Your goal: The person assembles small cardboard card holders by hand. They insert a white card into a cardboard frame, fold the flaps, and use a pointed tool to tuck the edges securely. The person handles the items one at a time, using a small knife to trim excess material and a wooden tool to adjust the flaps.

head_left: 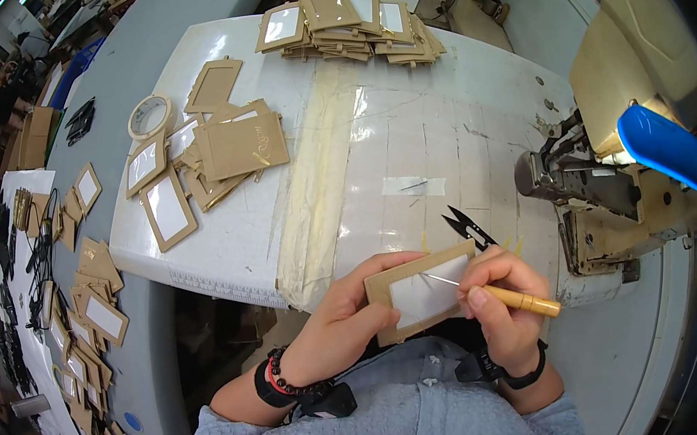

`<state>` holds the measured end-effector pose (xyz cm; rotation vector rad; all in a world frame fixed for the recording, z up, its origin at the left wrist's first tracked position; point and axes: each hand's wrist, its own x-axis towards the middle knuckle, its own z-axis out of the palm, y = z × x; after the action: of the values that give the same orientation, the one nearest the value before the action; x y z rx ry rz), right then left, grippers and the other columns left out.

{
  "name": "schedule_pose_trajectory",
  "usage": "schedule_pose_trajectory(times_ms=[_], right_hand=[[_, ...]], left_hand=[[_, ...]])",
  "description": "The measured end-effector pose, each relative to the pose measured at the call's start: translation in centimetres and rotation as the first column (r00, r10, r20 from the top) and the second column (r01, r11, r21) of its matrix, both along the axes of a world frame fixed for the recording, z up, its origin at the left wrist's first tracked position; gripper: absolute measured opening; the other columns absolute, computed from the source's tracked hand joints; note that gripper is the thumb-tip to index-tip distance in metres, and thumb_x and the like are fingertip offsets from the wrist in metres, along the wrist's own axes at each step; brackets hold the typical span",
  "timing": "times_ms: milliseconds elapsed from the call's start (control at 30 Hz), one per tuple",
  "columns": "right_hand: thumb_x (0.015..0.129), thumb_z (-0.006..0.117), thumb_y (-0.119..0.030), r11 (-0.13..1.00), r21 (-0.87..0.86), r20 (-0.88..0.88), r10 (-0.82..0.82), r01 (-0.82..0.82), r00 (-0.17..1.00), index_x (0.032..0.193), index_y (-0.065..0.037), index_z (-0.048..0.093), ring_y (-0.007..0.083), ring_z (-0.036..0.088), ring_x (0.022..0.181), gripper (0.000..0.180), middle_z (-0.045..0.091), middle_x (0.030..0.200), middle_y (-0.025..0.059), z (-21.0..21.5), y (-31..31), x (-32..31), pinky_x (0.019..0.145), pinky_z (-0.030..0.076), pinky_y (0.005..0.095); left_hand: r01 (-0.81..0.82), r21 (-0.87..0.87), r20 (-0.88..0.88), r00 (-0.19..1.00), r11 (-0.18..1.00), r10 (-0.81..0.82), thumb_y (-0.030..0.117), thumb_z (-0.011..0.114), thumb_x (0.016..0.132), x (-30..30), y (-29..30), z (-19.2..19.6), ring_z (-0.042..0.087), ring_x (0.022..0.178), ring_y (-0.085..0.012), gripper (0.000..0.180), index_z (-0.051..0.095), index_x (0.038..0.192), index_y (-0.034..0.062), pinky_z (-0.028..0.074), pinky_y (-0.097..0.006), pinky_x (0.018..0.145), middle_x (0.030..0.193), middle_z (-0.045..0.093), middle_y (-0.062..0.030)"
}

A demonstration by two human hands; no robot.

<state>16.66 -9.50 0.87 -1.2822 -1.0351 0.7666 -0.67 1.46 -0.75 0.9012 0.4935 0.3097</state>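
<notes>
Close in front of me, my left hand (343,317) grips a tan card holder (420,299) by its left side, thumb on the front border. The holder has a pale rectangular window facing up and lies tilted. Between the fingers of my right hand (501,312) is an awl (528,301) with a yellowish wooden handle and a thin metal shaft. Its tip points left over the upper part of the window; whether it touches the surface I cannot tell. Black thread snips (467,225) lie on the table just beyond my right hand, partly hidden behind it.
A sewing machine (611,179) with a blue piece stands at the right. Stacked card holders (333,9) lie at the table's far edge, and a loose pile (241,144) at the left beside a tape roll (150,117). More holders (105,318) cover the grey side table.
</notes>
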Motion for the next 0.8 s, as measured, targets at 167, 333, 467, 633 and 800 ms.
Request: schedule_pose_trajectory(times_ms=[167,333,467,633,800], right_hand=[[0.080,0.063,0.001,0.998,0.061,0.294,-0.013,-0.005,0.956,0.087,0.003,0.063,0.0147,0.054,0.063,0.007,0.061,0.078,0.0104,0.4,0.1,0.2,0.055,0.041,0.0250],[0.079,0.066,0.001,0.997,0.065,0.383,0.005,-0.032,0.924,0.088,0.002,0.066,0.0164,0.057,0.064,0.009,0.063,0.077,0.0108,1.1,0.1,0.9,0.056,0.044,0.0258],[0.078,0.068,0.002,0.997,0.065,0.402,0.018,-0.048,0.916,0.088,0.001,0.068,0.0167,0.059,0.063,0.010,0.064,0.077,0.0107,1.5,0.1,1.1,0.056,0.045,0.0254],[0.077,0.070,0.002,0.995,0.095,0.424,-0.019,-0.024,0.905,0.089,0.001,0.069,0.0173,0.061,0.065,0.012,0.065,0.078,0.0115,1.2,-0.2,1.2,0.057,0.047,0.0260],[0.076,0.070,0.004,0.989,0.145,0.476,-0.046,-0.027,0.878,0.089,0.001,0.070,0.0173,0.061,0.066,0.013,0.065,0.078,0.0115,1.0,-0.1,1.0,0.058,0.048,0.0266]], left_hand=[[-0.001,-0.002,0.058,0.998,1.000,0.001,-0.003,0.046,0.080,-0.1,0.1,-0.4,0.050,0.114,-0.0126,0.057,0.042,0.136,-0.0007,0.041,-0.027,0.097,0.127,0.053,-0.0074],[0.034,-0.059,-0.020,0.999,0.998,-0.035,-0.002,0.048,0.075,-0.3,0.4,0.2,0.050,0.119,-0.0179,0.059,0.044,0.134,-0.0020,0.038,-0.032,0.103,0.130,0.052,-0.0105],[0.035,-0.104,-0.026,0.999,0.994,-0.038,-0.002,0.049,0.071,-0.4,0.6,0.5,0.049,0.123,-0.0215,0.062,0.044,0.133,-0.0031,0.037,-0.035,0.106,0.132,0.051,-0.0127],[0.047,-0.119,0.029,0.999,0.992,-0.044,0.000,0.048,0.080,-0.6,0.6,0.4,0.049,0.118,-0.0147,0.058,0.041,0.137,-0.0012,0.038,-0.029,0.102,0.128,0.052,-0.0086],[0.003,-0.177,-0.017,1.000,0.984,-0.006,-0.002,0.049,0.072,-0.5,0.5,0.8,0.048,0.124,-0.0231,0.062,0.043,0.134,-0.0030,0.037,-0.037,0.107,0.132,0.051,-0.0136]])
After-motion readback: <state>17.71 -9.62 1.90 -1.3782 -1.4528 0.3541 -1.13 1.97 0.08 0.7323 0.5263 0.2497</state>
